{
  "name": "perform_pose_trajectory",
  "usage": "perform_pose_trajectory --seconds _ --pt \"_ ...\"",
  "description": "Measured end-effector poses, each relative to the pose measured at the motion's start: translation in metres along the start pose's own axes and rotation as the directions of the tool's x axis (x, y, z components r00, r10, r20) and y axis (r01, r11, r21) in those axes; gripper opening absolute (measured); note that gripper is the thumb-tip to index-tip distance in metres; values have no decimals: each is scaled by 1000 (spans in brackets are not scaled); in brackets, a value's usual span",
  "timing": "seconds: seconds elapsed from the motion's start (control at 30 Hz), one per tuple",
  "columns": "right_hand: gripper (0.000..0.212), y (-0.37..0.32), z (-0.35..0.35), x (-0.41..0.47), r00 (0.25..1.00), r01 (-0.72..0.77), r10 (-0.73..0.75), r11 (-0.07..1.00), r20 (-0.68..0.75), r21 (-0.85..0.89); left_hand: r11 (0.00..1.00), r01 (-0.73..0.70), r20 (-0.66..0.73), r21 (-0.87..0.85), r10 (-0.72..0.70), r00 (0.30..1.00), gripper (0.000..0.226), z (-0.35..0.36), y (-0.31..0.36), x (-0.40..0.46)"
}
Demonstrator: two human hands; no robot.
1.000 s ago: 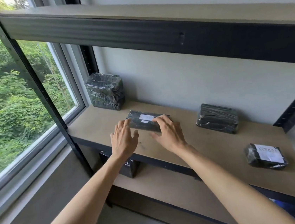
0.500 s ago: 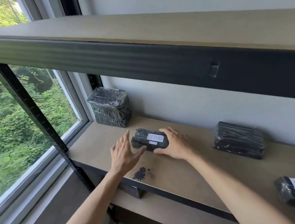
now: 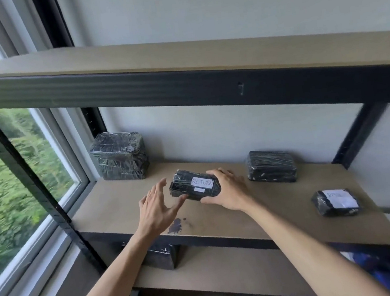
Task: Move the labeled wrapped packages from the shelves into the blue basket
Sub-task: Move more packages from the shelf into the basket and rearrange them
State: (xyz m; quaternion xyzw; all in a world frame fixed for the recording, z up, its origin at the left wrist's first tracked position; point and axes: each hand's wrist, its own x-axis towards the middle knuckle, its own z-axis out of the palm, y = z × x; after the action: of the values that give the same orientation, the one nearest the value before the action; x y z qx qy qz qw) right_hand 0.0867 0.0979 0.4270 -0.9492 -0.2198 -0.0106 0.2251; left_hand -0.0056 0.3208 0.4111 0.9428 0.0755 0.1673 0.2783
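At the middle shelf [image 3: 222,225] of a black metal rack by the window, a person takes up a black film-wrapped package [image 3: 195,188] w/ a white label reading "RETURN". Right hand [image 3: 228,192] is clamped on the pkg's right end, thumb under the near edge, fingers curled over the far side; left hand [image 3: 156,209] is spread wide, thumb tip just beside the pkg's left end, not clearly gripping. Whether the pkg is resting on the board or lifted just clear of it can't be told from here.

Pkg looks like a small stiff brick, prob. light enough for one hand. Glossy stretch film is likely slick, so the surest hold is across the short ends, palms squeezing inward, not pinching loose film. Nothing suggests it's fragile, though contents are hidden.

Long axis runs roughly left-right along the shelf, tilted a bit so the left end sits farther back; label faces up toward the person.

Another labeled pkg [image 3: 336,202] lies well apart at the right front of the same shelf. Two wrapped pkgs w/ no label showing: a tall one [image 3: 119,155] at back left, a flat one [image 3: 271,166] at back right. Something blue [image 3: 383,277] shows at lower right, poss. the basket, too blurred to say
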Motion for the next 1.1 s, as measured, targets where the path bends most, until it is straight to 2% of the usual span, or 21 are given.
perform_pose_trajectory --seconds 0.33,0.73,0.87,1.1 --pt "90 22 -52 -160 940 -290 286 957 -185 7 969 -245 181 -27 246 952 88 6 65 -82" --pt "87 109 -113 -348 788 -525 515 848 -338 70 882 -458 292 -108 469 834 75 73 210 -163" --pt "84 147 -132 -401 763 -560 545 826 -347 66 861 -488 315 -143 507 802 72 102 261 -198" --pt "82 216 -159 -460 760 -587 570 808 -312 47 879 -425 343 -217 476 810 66 151 336 -253"
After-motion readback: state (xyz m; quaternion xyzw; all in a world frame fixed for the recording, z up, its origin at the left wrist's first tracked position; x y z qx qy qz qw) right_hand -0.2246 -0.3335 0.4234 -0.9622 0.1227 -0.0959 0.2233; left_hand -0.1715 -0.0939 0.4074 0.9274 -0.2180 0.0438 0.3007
